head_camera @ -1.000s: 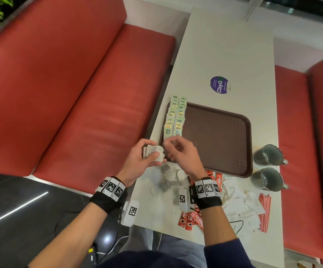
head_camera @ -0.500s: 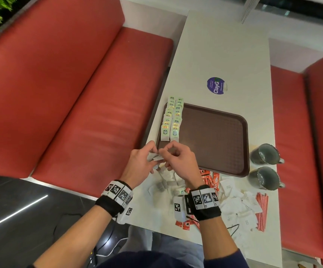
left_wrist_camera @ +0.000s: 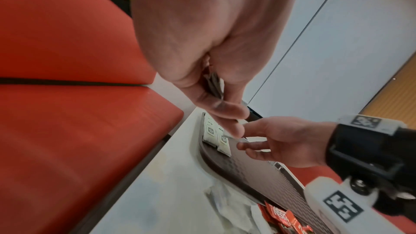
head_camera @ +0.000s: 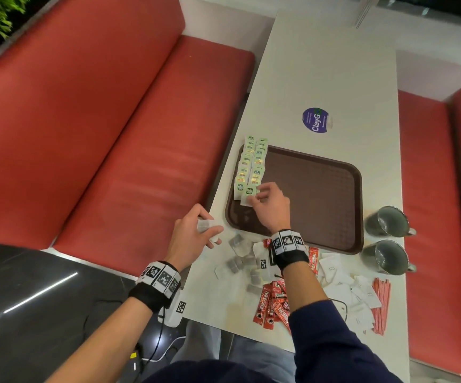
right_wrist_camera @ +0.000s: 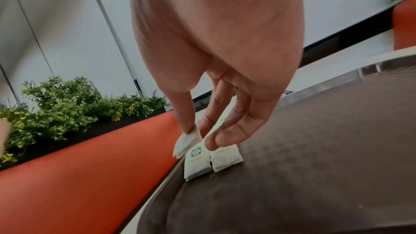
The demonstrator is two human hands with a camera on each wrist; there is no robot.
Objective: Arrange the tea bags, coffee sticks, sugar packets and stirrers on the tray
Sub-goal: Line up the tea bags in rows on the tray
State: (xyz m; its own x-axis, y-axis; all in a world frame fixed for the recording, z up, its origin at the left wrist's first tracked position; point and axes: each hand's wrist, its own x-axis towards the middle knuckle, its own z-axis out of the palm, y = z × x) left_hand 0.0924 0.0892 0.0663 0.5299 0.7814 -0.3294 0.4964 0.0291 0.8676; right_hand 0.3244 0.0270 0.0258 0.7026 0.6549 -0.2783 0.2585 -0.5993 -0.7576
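On the left side of the brown tray [head_camera: 315, 194], tea bags [head_camera: 251, 167] lie in two overlapping rows. My right hand [head_camera: 255, 197] is at the near end of the right-hand row and pinches one white tea bag [right_wrist_camera: 186, 141] between thumb and forefinger, low over the tray beside the last laid bags [right_wrist_camera: 198, 161]. My left hand [head_camera: 210, 230] hovers at the table's left edge, just short of the tray, and grips a small stack of tea bags [left_wrist_camera: 213, 84]. More loose tea bags [head_camera: 240, 261], red coffee sticks [head_camera: 273, 305], white sugar packets [head_camera: 348, 288] and red stirrers [head_camera: 381, 305] lie on the table near me.
Two grey mugs [head_camera: 389, 225] stand right of the tray near the table's right edge. A purple round sticker [head_camera: 316, 120] is on the table beyond the tray. Red benches [head_camera: 113, 134] flank the white table on both sides.
My right hand has left the stack in my left hand and gone forward to the tray with one tea bag. My left hand has stayed near the table edge.
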